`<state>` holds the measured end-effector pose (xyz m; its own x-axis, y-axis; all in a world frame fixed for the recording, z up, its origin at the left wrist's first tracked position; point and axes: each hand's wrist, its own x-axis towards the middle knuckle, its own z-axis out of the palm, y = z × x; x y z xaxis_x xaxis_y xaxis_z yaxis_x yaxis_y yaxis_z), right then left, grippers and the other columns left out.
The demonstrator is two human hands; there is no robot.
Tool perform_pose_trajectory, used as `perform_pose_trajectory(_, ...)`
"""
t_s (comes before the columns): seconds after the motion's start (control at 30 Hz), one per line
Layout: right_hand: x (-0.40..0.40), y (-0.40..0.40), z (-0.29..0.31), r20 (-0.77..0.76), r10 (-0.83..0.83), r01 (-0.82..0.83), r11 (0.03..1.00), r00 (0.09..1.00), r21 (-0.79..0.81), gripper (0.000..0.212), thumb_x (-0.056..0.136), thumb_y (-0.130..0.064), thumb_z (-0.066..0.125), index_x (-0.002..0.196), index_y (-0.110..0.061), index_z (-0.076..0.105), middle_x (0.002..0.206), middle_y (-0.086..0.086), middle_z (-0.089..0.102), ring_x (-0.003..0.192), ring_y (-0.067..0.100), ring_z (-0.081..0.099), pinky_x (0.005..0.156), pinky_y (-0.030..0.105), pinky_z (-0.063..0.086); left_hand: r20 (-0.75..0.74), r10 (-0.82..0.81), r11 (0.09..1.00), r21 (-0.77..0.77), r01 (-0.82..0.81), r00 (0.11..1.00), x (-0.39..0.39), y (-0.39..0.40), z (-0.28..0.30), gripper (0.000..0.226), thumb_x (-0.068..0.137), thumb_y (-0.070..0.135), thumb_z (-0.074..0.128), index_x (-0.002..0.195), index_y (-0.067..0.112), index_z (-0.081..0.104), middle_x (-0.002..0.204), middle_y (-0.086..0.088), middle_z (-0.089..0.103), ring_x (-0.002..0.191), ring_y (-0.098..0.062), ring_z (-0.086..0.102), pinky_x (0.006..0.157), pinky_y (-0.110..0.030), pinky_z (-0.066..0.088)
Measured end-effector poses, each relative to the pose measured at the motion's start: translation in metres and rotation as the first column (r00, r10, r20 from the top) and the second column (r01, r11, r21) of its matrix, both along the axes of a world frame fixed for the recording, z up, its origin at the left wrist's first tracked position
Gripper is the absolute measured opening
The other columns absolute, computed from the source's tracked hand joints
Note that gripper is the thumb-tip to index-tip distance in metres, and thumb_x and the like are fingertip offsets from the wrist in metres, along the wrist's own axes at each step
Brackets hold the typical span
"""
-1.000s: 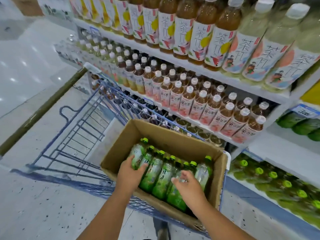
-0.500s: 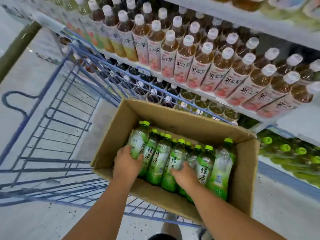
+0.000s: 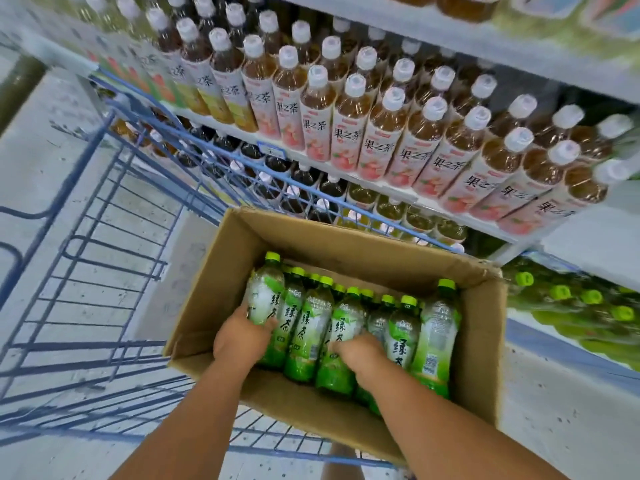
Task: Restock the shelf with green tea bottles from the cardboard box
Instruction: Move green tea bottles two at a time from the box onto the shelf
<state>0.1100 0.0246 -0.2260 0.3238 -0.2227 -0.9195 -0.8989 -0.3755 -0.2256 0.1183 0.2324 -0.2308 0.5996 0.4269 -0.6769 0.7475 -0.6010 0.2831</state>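
Note:
An open cardboard box point(image 3: 363, 244) sits in a blue wire cart and holds several green tea bottles point(image 3: 308, 323) with green caps, leaning on their sides. My left hand point(image 3: 239, 337) grips the leftmost bottle point(image 3: 265, 296) low on its body. My right hand point(image 3: 356, 351) is curled over a bottle point(image 3: 344, 327) in the middle of the row; its fingers are partly hidden among the bottles. More green tea bottles point(image 3: 571, 306) lie on the low shelf at the right.
The blue wire cart point(image 3: 104, 271) spreads to the left over a pale floor. Shelves ahead carry several rows of brown tea bottles point(image 3: 381, 133) with white caps and pink labels. Darker bottles point(image 3: 304, 188) stand on a lower shelf behind the cart's rim.
The view has tilted down and closer to the box. Both hands have settled deeper among the bottles, the left on the leftmost bottle, the right on a middle one.

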Motion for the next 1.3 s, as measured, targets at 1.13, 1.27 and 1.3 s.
perform_pose_trajectory(1.13,-0.144,-0.523,0.193,0.672,-0.278,0.197,0.961,0.687,0.196,0.056,0.084,-0.026,0.082,0.132,-0.031,0.053,0.120,-0.006,0.065,0.107,0.012,0.065,0.095,0.042,0.057,0.406,0.063,0.739,-0.632,0.231,0.912,-0.105,-0.535,0.195,0.062,0.080,0.030,0.085,0.131,0.023,0.049,0.126,0.001,0.065,0.115,-0.016,0.063,0.099,-0.044,0.054)
perform_pose_trajectory(1.27,-0.122,-0.561,0.166,0.676,-0.294,0.250,0.954,0.676,0.165,0.052,0.085,-0.022,0.081,0.128,-0.034,0.053,0.115,-0.012,0.065,0.107,0.010,0.063,0.097,0.039,0.054,0.459,-0.052,0.728,-0.591,0.348,0.887,-0.071,-0.576,0.166,0.048,0.086,0.015,0.080,0.123,0.027,0.051,0.116,0.003,0.069,0.108,-0.011,0.067,0.093,-0.037,0.057)
perform_pose_trajectory(1.3,-0.115,-0.570,0.159,0.677,-0.301,0.265,0.951,0.671,0.161,0.049,0.086,-0.021,0.080,0.123,-0.037,0.053,0.114,-0.013,0.064,0.106,0.010,0.063,0.097,0.039,0.054,0.475,-0.071,0.723,-0.581,0.373,0.877,-0.060,-0.583,0.158,0.046,0.086,0.013,0.080,0.119,0.030,0.051,0.114,0.004,0.070,0.107,-0.010,0.068,0.090,-0.033,0.057)
